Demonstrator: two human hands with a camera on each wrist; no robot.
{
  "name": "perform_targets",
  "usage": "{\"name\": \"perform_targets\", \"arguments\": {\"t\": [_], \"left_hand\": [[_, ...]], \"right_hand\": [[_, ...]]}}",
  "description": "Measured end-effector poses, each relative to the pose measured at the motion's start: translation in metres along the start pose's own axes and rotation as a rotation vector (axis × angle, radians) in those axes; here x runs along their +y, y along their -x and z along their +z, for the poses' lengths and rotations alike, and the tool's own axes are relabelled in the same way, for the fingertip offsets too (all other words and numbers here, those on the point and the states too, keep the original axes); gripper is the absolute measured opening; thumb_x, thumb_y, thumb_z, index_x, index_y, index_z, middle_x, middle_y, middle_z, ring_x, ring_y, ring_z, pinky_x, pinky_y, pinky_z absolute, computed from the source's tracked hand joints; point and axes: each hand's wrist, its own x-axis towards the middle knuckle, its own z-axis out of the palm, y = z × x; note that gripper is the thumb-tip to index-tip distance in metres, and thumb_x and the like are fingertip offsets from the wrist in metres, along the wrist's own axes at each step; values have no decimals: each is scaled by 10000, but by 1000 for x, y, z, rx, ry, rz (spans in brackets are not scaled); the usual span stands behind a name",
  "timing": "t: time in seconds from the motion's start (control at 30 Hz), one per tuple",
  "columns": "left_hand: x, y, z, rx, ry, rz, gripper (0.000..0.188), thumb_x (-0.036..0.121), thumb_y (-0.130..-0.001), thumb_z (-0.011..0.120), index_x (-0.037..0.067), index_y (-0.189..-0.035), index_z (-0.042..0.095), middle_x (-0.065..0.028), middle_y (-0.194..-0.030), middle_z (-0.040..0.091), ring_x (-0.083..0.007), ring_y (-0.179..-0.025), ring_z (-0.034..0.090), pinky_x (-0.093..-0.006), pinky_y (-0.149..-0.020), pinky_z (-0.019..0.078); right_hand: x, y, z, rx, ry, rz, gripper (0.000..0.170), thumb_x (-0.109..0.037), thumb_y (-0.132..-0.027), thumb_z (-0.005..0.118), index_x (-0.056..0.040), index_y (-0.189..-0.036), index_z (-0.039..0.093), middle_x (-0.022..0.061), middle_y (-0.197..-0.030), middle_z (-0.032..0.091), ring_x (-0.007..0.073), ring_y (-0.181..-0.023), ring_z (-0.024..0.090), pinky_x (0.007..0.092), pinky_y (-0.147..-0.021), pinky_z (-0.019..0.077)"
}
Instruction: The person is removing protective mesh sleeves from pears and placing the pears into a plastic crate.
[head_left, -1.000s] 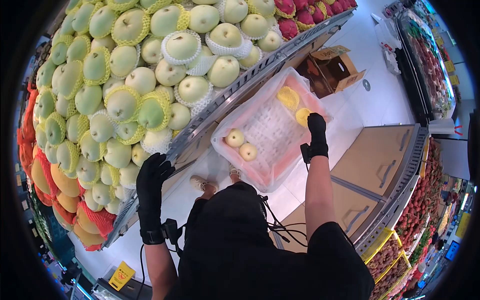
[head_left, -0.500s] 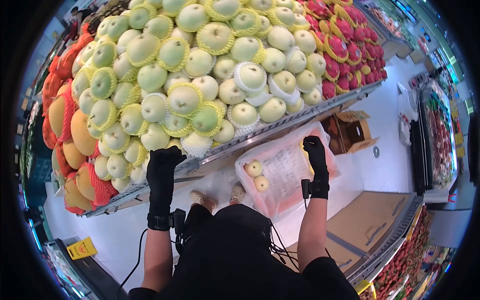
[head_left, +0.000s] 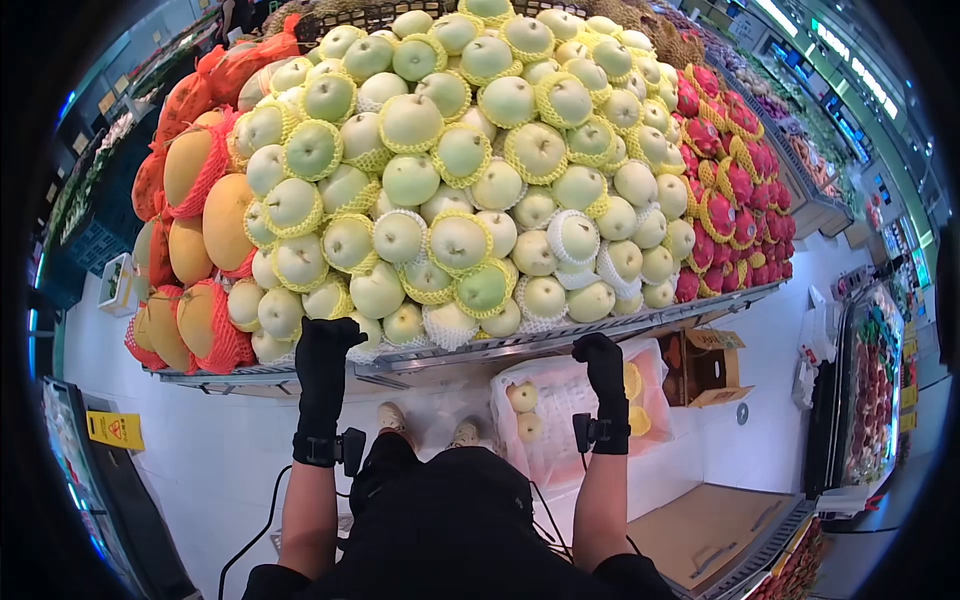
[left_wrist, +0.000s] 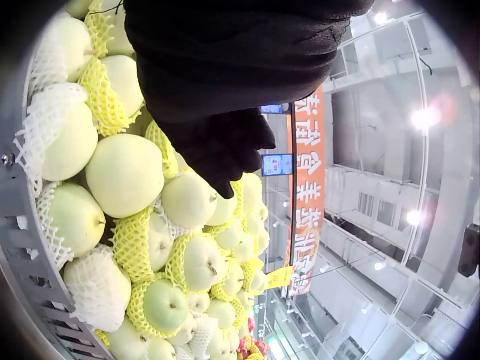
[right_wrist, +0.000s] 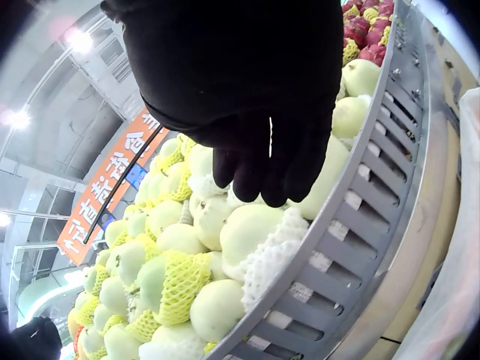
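My gloved left hand (head_left: 326,365) hovers at the front edge of a big heap of round pale green pears (head_left: 410,122), its fingers loosely bent. Nothing shows in its grasp in the left wrist view, where more pears (left_wrist: 124,175) lie below and beside the fingers. My gloved right hand (head_left: 603,368), also loosely curled, is above the near side of the lined crate (head_left: 509,455). In the right wrist view its fingers hang in front of pears (right_wrist: 247,232) at the display rail (right_wrist: 330,262), with no held thing visible. Two pears (head_left: 522,397) sit in the crate's left end.
Yellow foam nets (head_left: 637,418) lie in the crate's right end. An open cardboard box (head_left: 712,367) stands beyond it. Dragon fruits (head_left: 720,215) flank the heap on the right, large orange fruits in red netting (head_left: 230,225) on the left. A wooden cabinet (head_left: 695,535) stands behind right.
The view has swung up toward the heap. My right hand has come away from the yellow nets in the crate toward the display. My left hand's fingers, spread earlier, are now bent.
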Motion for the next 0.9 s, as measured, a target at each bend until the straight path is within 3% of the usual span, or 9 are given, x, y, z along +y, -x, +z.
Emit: {"name": "perform_targets", "arguments": {"t": [0.07, 0.2, 0.3, 0.43, 0.57, 0.6, 0.7, 0.73, 0.9], "left_hand": [[2, 0, -14, 13, 55, -4, 348, 311, -1056, 325, 50, -930, 517, -110, -920, 602, -244, -928, 603, -464, -909, 505], [2, -6, -43, -13, 147, 29, 326, 278, -1051, 338, 31, -945, 522, -127, -936, 607, -254, -944, 609, -476, -926, 511], [-1, -18, -61, 14, 108, 61, 329, 272, -1049, 348, 9, -994, 539, -134, -951, 613, -256, -960, 612, -478, -956, 501], [5, -34, -80, 35, 236, -1, 328, 252, -1046, 364, -18, -1047, 550, -144, -944, 620, -257, -952, 620, -478, -982, 490], [22, -55, -98, -37, 195, -26, 321, 246, -1046, 369, -15, -1042, 556, -140, -920, 625, -246, -910, 631, -449, -864, 553], [25, -59, -102, -7, 205, -43, 290, 240, -1037, 390, 8, -1006, 560, -119, -905, 618, -229, -875, 624, -407, -772, 564], [40, -67, -115, 17, -31, 25, 240, 220, -1019, 417, 30, -961, 552, -95, -886, 605, -212, -835, 610, -373, -717, 547], [54, -70, -111, 75, 79, -44, 206, 196, -1005, 419, 51, -911, 532, -77, -873, 592, -190, -812, 591, -339, -685, 522], [69, -85, -142, 33, 71, -13, 189, 172, -997, 408, 60, -882, 507, -71, -850, 580, -168, -776, 559, -301, -674, 482]], "right_hand": [[-13, -2, 17, -43, 1, 22, 174, -4, -728, 484, 26, -808, 636, 64, -635, 595, 126, -590, 549, 266, -571, 443], [-14, -6, 42, -26, 199, 44, 128, -13, -714, 499, 8, -722, 625, 43, -595, 561, 118, -536, 511, 278, -506, 397], [-17, -7, 65, -21, 313, -97, 120, -12, -711, 505, 9, -702, 623, 52, -610, 580, 128, -560, 530, 287, -545, 425], [-38, -6, 95, -10, 342, -75, 101, -15, -684, 518, 20, -675, 612, 87, -633, 607, 161, -626, 571, 306, -638, 467], [-51, -8, 124, -5, 371, -118, 88, -34, -674, 538, 23, -654, 602, 92, -629, 602, 172, -617, 574, 308, -615, 455], [-53, -8, 131, 2, 343, -107, 88, -38, -676, 542, 20, -645, 599, 90, -627, 603, 171, -607, 570, 310, -606, 449], [-66, -9, 156, 26, 422, -125, 87, -37, -677, 541, 16, -636, 597, 87, -625, 606, 166, -595, 568, 308, -601, 449], [-68, -10, 164, 21, 415, -137, 88, -40, -686, 546, 13, -642, 601, 84, -627, 614, 165, -591, 574, 305, -601, 454], [-88, -16, 200, 38, 471, -177, 100, -53, -712, 562, 7, -689, 638, 91, -661, 638, 177, -606, 595, 308, -619, 469]]}}
